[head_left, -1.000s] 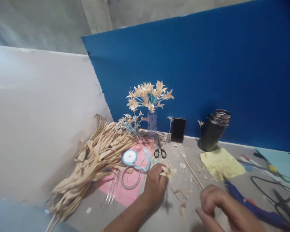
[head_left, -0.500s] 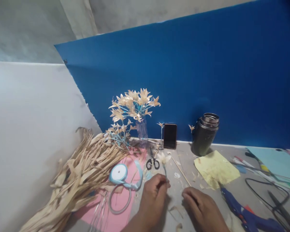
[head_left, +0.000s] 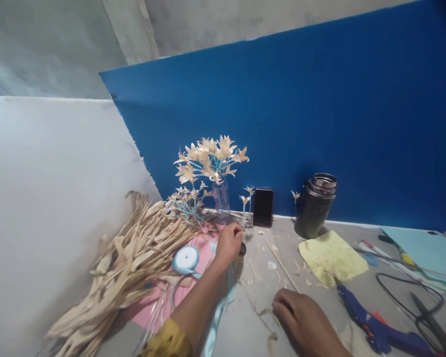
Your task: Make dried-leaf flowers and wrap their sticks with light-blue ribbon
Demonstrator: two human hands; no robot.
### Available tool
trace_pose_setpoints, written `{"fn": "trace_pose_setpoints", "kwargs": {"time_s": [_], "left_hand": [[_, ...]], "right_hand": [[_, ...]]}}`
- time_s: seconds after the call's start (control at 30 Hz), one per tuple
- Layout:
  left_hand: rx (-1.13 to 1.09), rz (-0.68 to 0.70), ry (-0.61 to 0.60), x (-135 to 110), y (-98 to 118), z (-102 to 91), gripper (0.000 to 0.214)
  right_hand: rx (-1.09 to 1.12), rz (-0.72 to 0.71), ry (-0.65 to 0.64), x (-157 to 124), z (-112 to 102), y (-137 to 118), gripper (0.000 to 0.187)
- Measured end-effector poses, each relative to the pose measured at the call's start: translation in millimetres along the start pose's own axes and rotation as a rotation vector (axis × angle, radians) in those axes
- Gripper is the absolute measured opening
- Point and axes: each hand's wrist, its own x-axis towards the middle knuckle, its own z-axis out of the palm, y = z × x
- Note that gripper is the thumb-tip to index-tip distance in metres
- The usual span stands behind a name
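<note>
My left hand (head_left: 228, 244) is stretched forward, fingers pinched on the thin blue stem of a small cream paper flower (head_left: 244, 200), held upright near the base of a clear vase (head_left: 222, 197) full of similar flowers (head_left: 209, 159). It covers most of the small black scissors (head_left: 243, 249). My right hand (head_left: 299, 317) rests low on the grey tabletop with fingers curled and nothing visible in it. A roll of light blue ribbon (head_left: 186, 259) lies on pink paper (head_left: 198, 250) just left of my left wrist.
A heap of dried husk strips (head_left: 132, 258) fills the left. A phone (head_left: 263, 207) leans on the blue board (head_left: 319, 124) beside a dark flask (head_left: 314, 204). Yellow paper (head_left: 330, 257), a blue glue gun (head_left: 371, 325), pens (head_left: 386, 251), cables and scraps lie at the right.
My left hand has reached forward from the table's middle toward the vase, carrying the flower. My right hand has stayed low on the table.
</note>
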Motion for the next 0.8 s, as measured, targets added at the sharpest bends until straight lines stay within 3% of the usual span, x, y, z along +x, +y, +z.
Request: {"fn": "trace_pose_setpoints", "kwargs": {"time_s": [0.4,0.8], "left_hand": [[0.104,-0.064,-0.014,47,-15,21.9,0.016],[0.284,-0.144,0.070,58,-21,12.4,0.017]], "right_hand": [[-0.039,0.002,-0.046,0,-7,-5,0.026],[-0.072,0.016,-0.103,0,-3,-1,0.021]]}}
